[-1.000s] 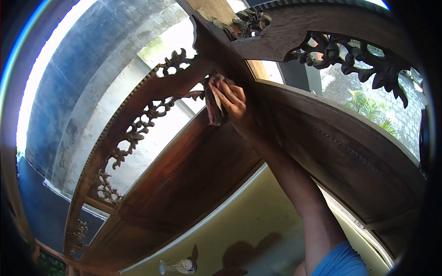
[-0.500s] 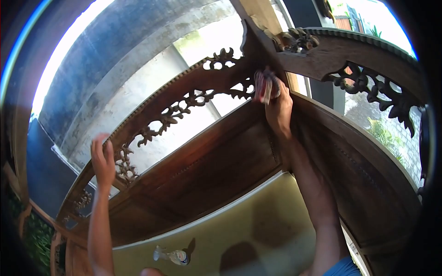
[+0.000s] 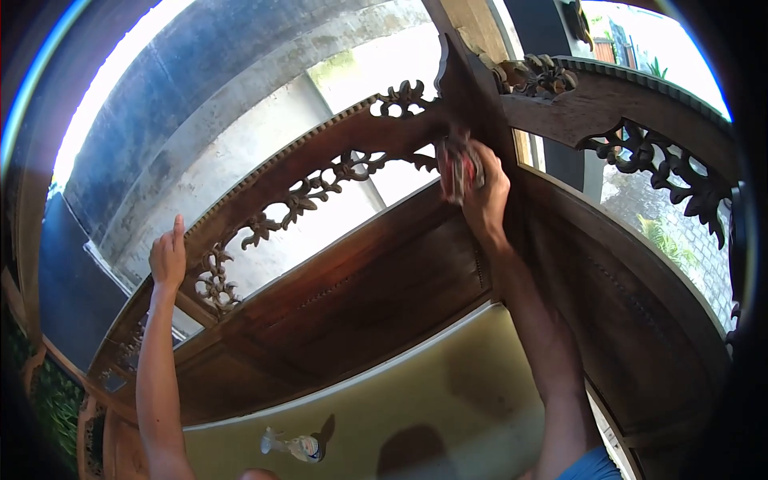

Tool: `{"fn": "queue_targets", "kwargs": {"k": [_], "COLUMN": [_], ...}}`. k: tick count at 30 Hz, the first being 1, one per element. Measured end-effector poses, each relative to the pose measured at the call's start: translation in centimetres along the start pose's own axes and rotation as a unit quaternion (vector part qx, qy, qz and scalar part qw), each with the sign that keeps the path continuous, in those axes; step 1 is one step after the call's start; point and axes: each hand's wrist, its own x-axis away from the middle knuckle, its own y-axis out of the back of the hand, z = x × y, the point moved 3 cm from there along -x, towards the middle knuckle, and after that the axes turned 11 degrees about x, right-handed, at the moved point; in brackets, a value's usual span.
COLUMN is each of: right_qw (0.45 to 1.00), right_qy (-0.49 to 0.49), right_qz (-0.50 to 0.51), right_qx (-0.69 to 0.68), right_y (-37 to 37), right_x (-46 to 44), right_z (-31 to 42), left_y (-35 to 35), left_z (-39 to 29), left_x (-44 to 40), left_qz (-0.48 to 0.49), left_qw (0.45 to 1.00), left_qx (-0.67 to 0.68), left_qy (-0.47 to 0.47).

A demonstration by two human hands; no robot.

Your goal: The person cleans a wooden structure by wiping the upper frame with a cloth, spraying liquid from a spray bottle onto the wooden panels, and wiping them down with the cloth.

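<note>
A large dark wooden bench has a carved openwork backrest [image 3: 320, 148] that curves across the view. My right hand [image 3: 490, 192] is closed around a bunched red and dark cloth [image 3: 458, 172]. It presses the cloth near the corner post [image 3: 474, 88], where the back and side panels meet. On the left, my left hand [image 3: 168, 258] is at the backrest's curved top edge, fingers curled over it and one finger pointing up. A clear plastic bottle [image 3: 300, 448] with a label lies on its side on the yellowish seat [image 3: 376, 400] below.
A carved side panel [image 3: 632, 152] rises at the right. Behind the bench are a concrete wall [image 3: 240, 88] and bright ground. Green plants [image 3: 60, 416] show at the lower left, with a paved area [image 3: 640, 208] beyond the side panel.
My right hand and the cloth have moved slightly down along the corner. My left hand has shifted slightly left and down, its fingers closing onto the backrest edge. The view has tilted a little.
</note>
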Motion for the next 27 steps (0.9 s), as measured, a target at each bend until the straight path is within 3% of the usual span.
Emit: {"fn": "queue_targets", "kwargs": {"k": [2,3,5,7,11,14,17,19,21,22,23,25,27], "right_qw": [0.979,0.997,0.979,0.976,0.973,0.932,0.929,0.939,0.978,0.987,0.987,0.991,0.972], "right_qy": [-0.092,0.051,0.201,0.204,0.184,0.246,0.258,0.238,0.098,0.087,0.089,0.126,0.224], "right_qz": [0.031,-0.022,-0.008,-0.017,0.006,0.056,0.055,0.064,0.138,0.138,0.137,-0.025,-0.029], "right_qx": [-0.178,-0.052,0.043,0.08,0.136,0.261,0.259,0.238,0.121,-0.01,-0.009,0.023,0.071], "right_y": [-1.5,-2.4,-5.3,-6.3,-4.8,-3.5,-1.9,-0.9,-0.4,-0.6,-1.1,-1.7,-3.9], "right_x": [-3.0,-4.2,-5.0,-5.0,-3.9,-3.7,-3.5,-3.9,-5.1,-5.8,-6.1,-6.7,-7.3], "right_z": [3.7,5.7,8.0,8.8,7.7,7.0,5.8,5.4,4.5,4.6,5.4,7.3,8.4], "left_y": [-0.3,-0.4,-0.5,0.0,-0.2,0.0,-0.2,-0.2,0.3,0.3,0.2,-0.1,-0.3], "left_z": [0.9,1.1,0.7,0.7,0.4,0.5,0.4,0.4,-0.4,-0.7,-0.6,0.2,0.7], "left_x": [-0.1,-0.1,0.3,-0.2,0.1,-0.1,0.0,0.0,0.1,0.1,0.1,0.0,0.1], "left_qz": [0.002,-0.019,-0.037,0.001,-0.036,-0.015,-0.019,-0.024,-0.018,-0.013,-0.014,-0.031,-0.032], "left_qw": [1.0,0.999,0.995,0.999,0.996,0.999,0.998,0.998,0.999,1.0,1.0,0.999,0.998], "left_qx": [-0.006,-0.015,-0.025,-0.029,-0.012,-0.033,-0.03,-0.038,-0.028,-0.019,-0.017,-0.02,-0.036], "left_qy": [-0.013,-0.049,-0.088,-0.031,-0.075,-0.036,-0.048,-0.051,-0.028,-0.008,-0.009,-0.038,-0.039]}}
